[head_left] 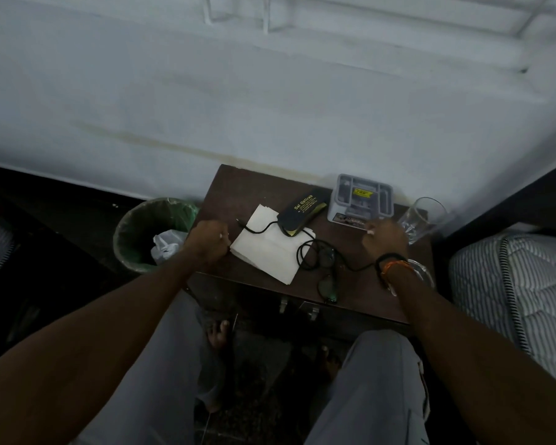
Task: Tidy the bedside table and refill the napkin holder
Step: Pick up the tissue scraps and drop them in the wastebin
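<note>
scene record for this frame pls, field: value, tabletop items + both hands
table: dark wooden bedside table
napkins: white stack, partly under the glasses case
cable: black cable looping over napkins
spectacles: spectacles near front edge
holder: grey napkin holder, back right
glass: clear glass, far right
bin: green-lined bin, left of table
left hand: left hand curled at napkin edge
right hand: right hand by holder, grip unclear

- A green-lined waste bin [148, 234] stood on the floor just left of the left hand's fist, with crumpled white plastic [167, 244] inside.
- A striped, quilted mattress [520, 284] lay well right of the right hand.
- A pale, stained wall [270, 91] rose beyond both hands.
</note>
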A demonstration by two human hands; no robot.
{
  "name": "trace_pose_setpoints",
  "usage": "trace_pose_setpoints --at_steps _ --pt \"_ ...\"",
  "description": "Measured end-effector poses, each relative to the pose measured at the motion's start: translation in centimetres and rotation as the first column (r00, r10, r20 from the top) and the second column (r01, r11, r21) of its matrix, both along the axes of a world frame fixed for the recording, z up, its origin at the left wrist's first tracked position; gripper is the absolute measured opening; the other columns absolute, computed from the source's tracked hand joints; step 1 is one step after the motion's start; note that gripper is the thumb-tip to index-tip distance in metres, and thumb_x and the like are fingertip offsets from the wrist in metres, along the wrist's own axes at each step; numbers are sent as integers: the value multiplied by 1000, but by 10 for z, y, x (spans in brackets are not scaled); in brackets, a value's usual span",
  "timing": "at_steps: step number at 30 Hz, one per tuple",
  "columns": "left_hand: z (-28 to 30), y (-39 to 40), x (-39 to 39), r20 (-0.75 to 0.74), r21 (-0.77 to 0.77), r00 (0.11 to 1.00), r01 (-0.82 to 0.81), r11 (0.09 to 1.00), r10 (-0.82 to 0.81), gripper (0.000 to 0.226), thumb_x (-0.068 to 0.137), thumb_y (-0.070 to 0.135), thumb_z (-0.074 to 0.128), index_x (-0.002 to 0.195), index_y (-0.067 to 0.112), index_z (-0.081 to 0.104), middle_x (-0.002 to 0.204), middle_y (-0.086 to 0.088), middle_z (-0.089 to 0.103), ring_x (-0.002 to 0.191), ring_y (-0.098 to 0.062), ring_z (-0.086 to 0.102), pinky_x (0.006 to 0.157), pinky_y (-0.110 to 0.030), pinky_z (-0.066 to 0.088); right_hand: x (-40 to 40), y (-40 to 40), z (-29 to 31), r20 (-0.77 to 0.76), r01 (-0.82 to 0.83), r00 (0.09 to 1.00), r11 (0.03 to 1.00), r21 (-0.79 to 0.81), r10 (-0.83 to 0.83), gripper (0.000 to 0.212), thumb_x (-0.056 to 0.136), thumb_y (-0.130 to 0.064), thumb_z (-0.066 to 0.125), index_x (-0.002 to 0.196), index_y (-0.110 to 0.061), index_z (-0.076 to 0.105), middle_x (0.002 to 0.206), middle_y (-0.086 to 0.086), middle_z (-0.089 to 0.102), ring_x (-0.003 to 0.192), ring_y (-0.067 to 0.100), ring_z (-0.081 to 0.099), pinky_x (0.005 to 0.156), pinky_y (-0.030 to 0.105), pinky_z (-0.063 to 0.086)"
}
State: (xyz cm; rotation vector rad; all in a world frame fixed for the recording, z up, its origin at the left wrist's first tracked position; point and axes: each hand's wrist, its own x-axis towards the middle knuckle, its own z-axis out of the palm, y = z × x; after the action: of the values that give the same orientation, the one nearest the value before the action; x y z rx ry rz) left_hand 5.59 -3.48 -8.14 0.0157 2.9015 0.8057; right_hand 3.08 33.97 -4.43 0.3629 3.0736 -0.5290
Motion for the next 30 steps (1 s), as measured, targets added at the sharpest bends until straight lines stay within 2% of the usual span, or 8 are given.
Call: trace_pose_setpoints --at_steps 3,9,15,18,20,23,27,30 --pt "4 1 -4 -18 84 998 -64 994 66 10 82 7 64 84 8 54 85 -17 68 79 -38 65 68 -41 52 -1 14 3 59 -54 997 997 59 50 24 77 -4 64 95 -11 77 107 17 70 100 40 64 87 44 53" --pt "13 13 -9 101 421 959 -283 862 266 21 83 -5 67 97 7 57 91 -17 66 73 -28 64 62 -41 58 -6 17 -10 112 -81 991 989 125 67 18 84 -8 60 91 -5 77 103 23 68 97 41 64 82 44 54" --pt "5 3 -18 119 453 939 -340 824 322 14 82 2 76 80 9 63 82 -15 71 49 -6 65 57 -29 59 -11 17 -20 202 -87 978 989 119 61 16 83 -10 62 87 -10 78 100 20 72 99 42 65 87 45 55" --pt "3 0 -20 161 464 922 -386 798 352 8 82 2 76 85 1 68 87 -20 73 49 -5 65 61 -27 61 -13 11 -17 172 -97 983 981 169 67 17 86 -10 59 92 -1 73 99 26 70 99 44 64 83 45 52" --pt "6 1 -19 174 449 905 -424 787 388 11 83 3 75 91 -4 70 84 -16 71 45 3 62 51 -10 52 -12 7 -14 174 -140 979 968 207 105 17 85 -10 59 91 -1 71 97 27 69 97 44 64 82 45 52" --pt "12 0 -19 207 450 852 -520 726 481 14 84 4 75 96 -2 72 88 -11 71 55 0 64 46 -7 46 -8 -1 -6 165 -201 973 951 235 165 16 83 -12 58 92 -5 70 97 24 68 95 43 64 80 46 52" --pt "19 -5 -22 266 525 818 -567 635 511 21 85 5 75 105 -1 71 93 -11 70 63 -6 61 44 -5 47 -5 -24 12 93 -193 979 966 172 179 19 80 -12 60 94 -12 73 99 18 70 95 41 65 80 43 53" --pt "29 -10 -17 254 561 815 -562 608 520 21 84 5 76 105 2 72 92 -9 69 63 -5 61 47 -5 48 -9 -49 26 -12 -168 986 986 -11 168 27 78 -9 61 98 -19 77 107 8 73 102 34 66 86 38 53"
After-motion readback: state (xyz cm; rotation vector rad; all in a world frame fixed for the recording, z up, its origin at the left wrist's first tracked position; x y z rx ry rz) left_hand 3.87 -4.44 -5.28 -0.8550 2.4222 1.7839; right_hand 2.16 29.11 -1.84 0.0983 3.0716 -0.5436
